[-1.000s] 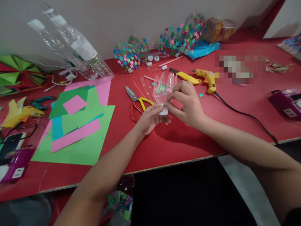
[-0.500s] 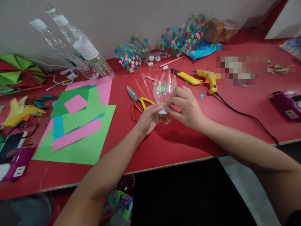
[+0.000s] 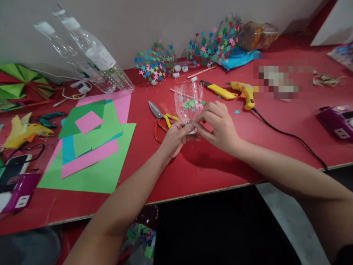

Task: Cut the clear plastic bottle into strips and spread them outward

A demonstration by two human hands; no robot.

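Note:
My left hand is closed around the white-capped neck of a clear plastic bottle top, whose wall is cut into thin strips that fan out away from me. Beside it, my right hand has thumb and fingers pinched together at the base of the strips, close to the cap. Small green paper stars show through the clear plastic. Just left of the bottle top lie scissors with red and yellow handles, their blades apart.
A yellow box cutter and a corded yellow glue gun lie behind my right hand. Coloured paper sheets are stacked at left. Clear bottles lean on the wall, near star-covered decorations. A purple tape dispenser stands right.
The bottle top has tipped in my left hand, so its strips now spread more openly and lean slightly left. Both hands stay in nearly the same place.

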